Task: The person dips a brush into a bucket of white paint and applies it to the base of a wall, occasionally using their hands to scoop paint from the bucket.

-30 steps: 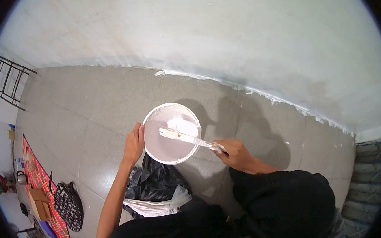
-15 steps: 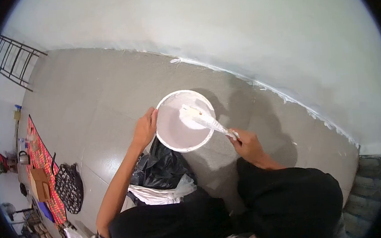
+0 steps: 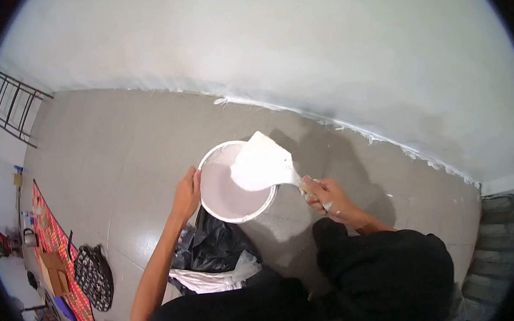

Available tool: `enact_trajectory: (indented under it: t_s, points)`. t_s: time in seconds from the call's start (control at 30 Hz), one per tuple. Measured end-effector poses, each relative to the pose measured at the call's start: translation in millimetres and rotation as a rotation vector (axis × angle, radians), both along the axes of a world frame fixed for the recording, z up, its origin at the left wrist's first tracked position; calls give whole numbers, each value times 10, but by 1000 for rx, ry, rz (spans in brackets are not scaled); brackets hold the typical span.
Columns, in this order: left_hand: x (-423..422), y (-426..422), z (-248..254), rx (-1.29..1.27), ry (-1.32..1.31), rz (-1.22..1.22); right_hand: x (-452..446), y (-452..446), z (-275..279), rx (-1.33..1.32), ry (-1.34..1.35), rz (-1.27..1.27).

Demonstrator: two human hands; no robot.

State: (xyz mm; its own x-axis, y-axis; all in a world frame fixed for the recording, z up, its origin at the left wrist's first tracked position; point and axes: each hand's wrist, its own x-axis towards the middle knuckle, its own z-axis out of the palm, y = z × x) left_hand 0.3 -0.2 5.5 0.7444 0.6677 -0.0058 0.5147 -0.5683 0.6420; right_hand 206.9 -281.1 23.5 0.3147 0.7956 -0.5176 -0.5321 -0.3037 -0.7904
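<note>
A white bucket [image 3: 237,212] stands on the floor in front of my knees, its inner wall coated with pale paint. My left hand [image 3: 189,192] grips its rim from the left side. In my right hand [image 3: 325,197] is the handle of a wide flat paintbrush [image 3: 263,160]. Its head is thickly covered in white and lies over the right part of the bucket's opening, hiding part of the inside. White smears mark the fingers and back of my right hand.
A black plastic bag [image 3: 221,243] and a white cloth-like bundle [image 3: 203,280] lie before my legs. White paint edges the wall base [image 3: 356,131]. At left are a patterned mat [image 3: 50,225], a cardboard box [image 3: 54,273], a dark patterned bag [image 3: 93,276] and a metal rack [image 3: 15,106].
The paintbrush has come up from inside the bucket and turned, so its broad white face shows. My view has shifted, putting the bucket lower and further left.
</note>
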Motion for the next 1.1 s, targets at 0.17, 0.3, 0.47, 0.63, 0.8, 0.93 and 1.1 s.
enact_trajectory:
  t_s: [0.17,0.3,0.47,0.63,0.8,0.93,1.1]
  points:
    - [5,-12,9,-11,-5,-9,278,192,-121,89,215,-92]
    - [-12,-15,4,-6,29,5,570,383,-600,110,378,-293]
    - [-18,-11,-12,-5,17,-7,930,576,-1251,188,589,-523]
    - [4,3,-28,-21,20,8,1029,654,-1480,274,600,-589]
    - [1,9,-48,-57,32,26,1019,811,-1414,244,538,-632]
    - [-6,9,-62,-15,15,9,1048,918,-1117,260,441,-625]
    - [0,0,-18,-51,44,16,967,826,-476,297,375,-580]
